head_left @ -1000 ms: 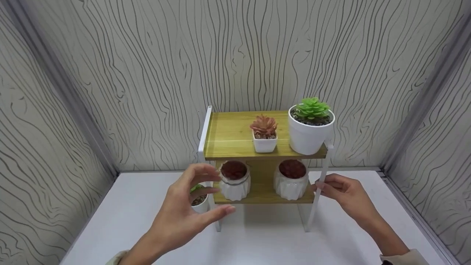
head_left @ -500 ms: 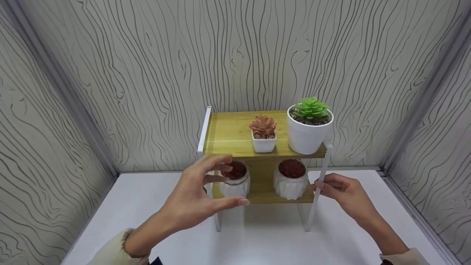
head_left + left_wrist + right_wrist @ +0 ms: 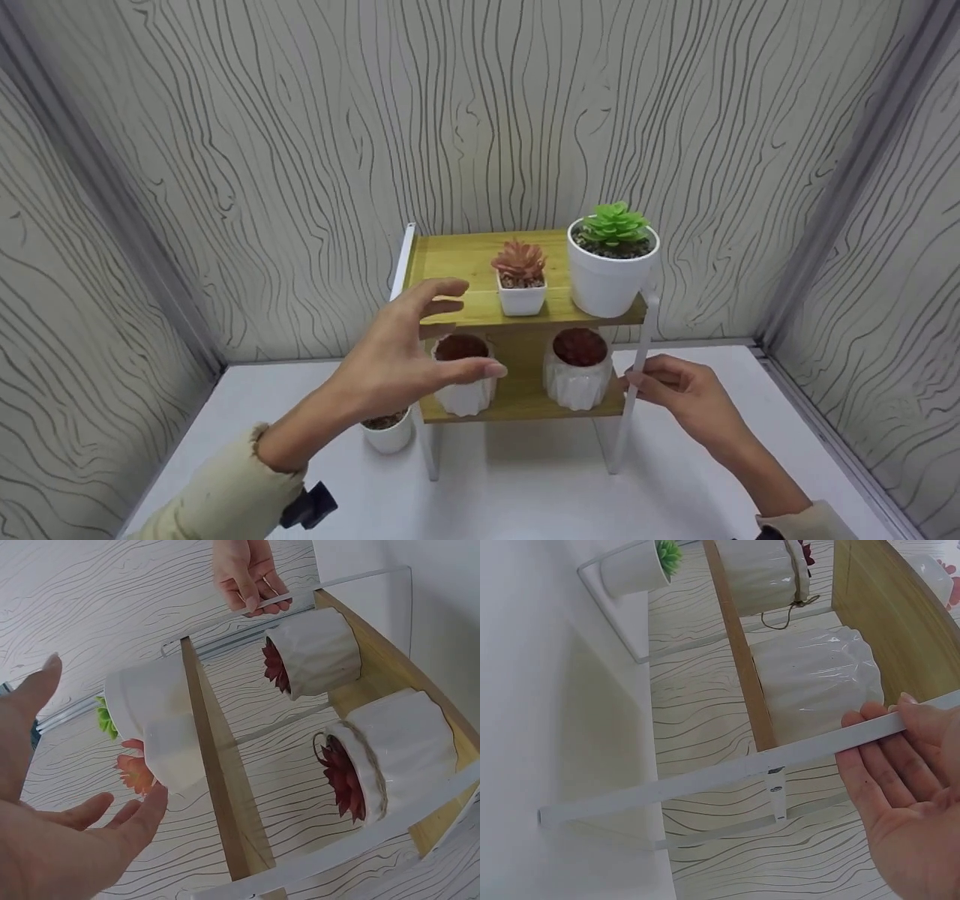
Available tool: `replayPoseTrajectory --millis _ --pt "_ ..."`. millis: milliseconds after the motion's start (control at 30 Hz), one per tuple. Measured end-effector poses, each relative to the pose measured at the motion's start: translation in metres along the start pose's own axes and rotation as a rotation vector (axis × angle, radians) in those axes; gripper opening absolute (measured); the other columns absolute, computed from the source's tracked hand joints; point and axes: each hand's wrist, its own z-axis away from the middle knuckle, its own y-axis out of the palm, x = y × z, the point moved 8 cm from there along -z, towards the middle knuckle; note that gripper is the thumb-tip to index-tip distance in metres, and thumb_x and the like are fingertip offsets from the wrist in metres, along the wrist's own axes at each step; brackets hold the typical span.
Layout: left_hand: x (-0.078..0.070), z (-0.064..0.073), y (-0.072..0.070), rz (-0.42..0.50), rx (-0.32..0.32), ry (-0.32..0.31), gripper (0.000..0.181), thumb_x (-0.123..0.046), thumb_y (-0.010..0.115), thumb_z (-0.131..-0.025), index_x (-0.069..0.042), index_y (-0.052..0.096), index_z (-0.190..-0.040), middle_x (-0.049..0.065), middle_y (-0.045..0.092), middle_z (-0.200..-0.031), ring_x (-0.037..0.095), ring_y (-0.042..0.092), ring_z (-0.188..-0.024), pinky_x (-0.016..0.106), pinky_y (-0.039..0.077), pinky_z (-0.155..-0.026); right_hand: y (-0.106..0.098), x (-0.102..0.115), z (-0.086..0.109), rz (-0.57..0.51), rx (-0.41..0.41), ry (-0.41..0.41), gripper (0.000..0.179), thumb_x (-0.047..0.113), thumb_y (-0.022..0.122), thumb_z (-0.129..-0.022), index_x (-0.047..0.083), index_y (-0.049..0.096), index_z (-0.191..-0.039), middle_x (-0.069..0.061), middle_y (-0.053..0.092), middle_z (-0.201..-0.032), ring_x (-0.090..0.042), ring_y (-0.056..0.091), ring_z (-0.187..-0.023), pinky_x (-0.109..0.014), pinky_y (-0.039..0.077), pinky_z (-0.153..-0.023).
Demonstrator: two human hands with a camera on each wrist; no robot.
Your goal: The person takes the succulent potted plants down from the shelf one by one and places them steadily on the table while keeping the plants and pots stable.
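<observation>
My left hand [image 3: 401, 360] hovers before the left end of a two-tier wooden shelf [image 3: 450, 255]. Its thumb and fingers curve apart with nothing between them. In the left wrist view its fingertips lie near a coral succulent in a small square white pot [image 3: 171, 754]. My right hand [image 3: 686, 394] pinches the white metal upright [image 3: 810, 751] on the shelf's right side. Beside the coral plant on the top board is a green succulent in a round white pot [image 3: 611, 281]. Two ribbed white pots with dark red succulents, one left [image 3: 469, 397] and one right [image 3: 577, 379], occupy the lower board.
Another small white pot [image 3: 390, 435] stands on the white table [image 3: 525, 502], left of the shelf; its green plant shows in the right wrist view. Wood-grain patterned panels [image 3: 300, 150] enclose the back and sides.
My left hand has risen and moved right, from beside the lower left pot toward the top board's front edge. The view has shifted slightly; my right hand keeps its grip on the upright.
</observation>
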Motion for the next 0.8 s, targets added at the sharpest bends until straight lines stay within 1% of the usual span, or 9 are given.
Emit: replayPoseTrajectory --millis 100,200,233,300,433,533,633,800 --pt "0.0 -0.005 -0.003 -0.011 -0.02 -0.008 0.097 -0.039 0.098 -0.073 -0.015 0.048 -0.153 0.01 0.053 -0.154 0.033 0.065 -0.133 0.044 0.058 -0.107 0.004 -0.002 -0.002 0.003 0.006 0.005 0.034 0.029 0.07 -0.102 0.001 0.071 -0.12 -0.015 0.079 -0.115 -0.008 0.075 -0.109 -0.023 0.06 -0.096" --pt "-0.002 -0.014 -0.003 -0.052 -0.028 -0.002 0.097 -0.041 0.098 -0.072 -0.012 0.049 -0.152 0.011 0.054 -0.153 0.033 0.066 -0.131 0.045 0.059 -0.106 0.003 -0.002 -0.002 0.018 -0.01 0.006 0.033 0.029 0.07 -0.102 0.001 0.071 -0.12 -0.014 0.079 -0.114 -0.007 0.075 -0.108 -0.022 0.06 -0.096" --pt "-0.003 -0.017 -0.003 -0.08 -0.027 -0.004 0.097 -0.042 0.097 -0.072 -0.012 0.05 -0.151 0.011 0.054 -0.154 0.032 0.066 -0.131 0.045 0.058 -0.106 0.002 -0.002 -0.002 0.021 -0.013 0.005 0.033 0.028 0.07 -0.102 0.001 0.071 -0.12 -0.014 0.079 -0.115 -0.007 0.075 -0.107 -0.022 0.059 -0.096" --pt "-0.004 -0.023 -0.002 -0.134 -0.014 -0.012 0.097 -0.045 0.096 -0.073 -0.012 0.051 -0.151 0.01 0.055 -0.154 0.032 0.065 -0.132 0.045 0.058 -0.106 0.002 -0.002 -0.002 0.031 -0.014 0.002 0.034 0.029 0.069 -0.103 0.001 0.071 -0.12 -0.014 0.079 -0.116 -0.007 0.074 -0.108 -0.021 0.059 -0.096" --pt "-0.008 -0.036 -0.001 -0.217 0.035 -0.016 0.097 -0.05 0.093 -0.075 -0.009 0.051 -0.153 0.01 0.054 -0.158 0.031 0.064 -0.134 0.044 0.058 -0.107 0.0 -0.002 -0.002 0.036 -0.015 0.005 0.034 0.03 0.069 -0.102 0.001 0.071 -0.12 -0.013 0.08 -0.115 -0.007 0.075 -0.108 -0.021 0.059 -0.096" --pt "-0.013 -0.045 -0.006 -0.246 0.054 -0.009 0.097 -0.051 0.093 -0.076 -0.008 0.051 -0.153 0.01 0.054 -0.158 0.031 0.063 -0.135 0.044 0.057 -0.109 0.001 0.0 -0.002 0.03 -0.014 -0.003 0.034 0.03 0.07 -0.102 0.001 0.071 -0.119 -0.014 0.079 -0.115 -0.008 0.075 -0.108 -0.021 0.059 -0.095" --pt "-0.017 -0.053 -0.012 -0.276 0.059 0.009 0.098 -0.05 0.094 -0.075 -0.006 0.052 -0.152 0.012 0.056 -0.156 0.032 0.061 -0.137 0.046 0.055 -0.11 0.002 0.001 -0.002 0.017 -0.013 -0.011 0.033 0.029 0.069 -0.103 0.001 0.071 -0.12 -0.016 0.079 -0.116 -0.008 0.075 -0.108 -0.022 0.06 -0.096" --pt "-0.019 -0.062 -0.014 -0.338 0.099 0.02 0.105 -0.048 0.096 -0.072 -0.006 0.047 -0.155 0.012 0.053 -0.158 0.03 0.055 -0.143 0.046 0.054 -0.112 0.003 0.001 0.0 0.019 -0.011 -0.015 0.03 0.026 0.068 -0.103 0.0 0.071 -0.119 -0.015 0.079 -0.116 -0.008 0.074 -0.108 -0.022 0.06 -0.095"
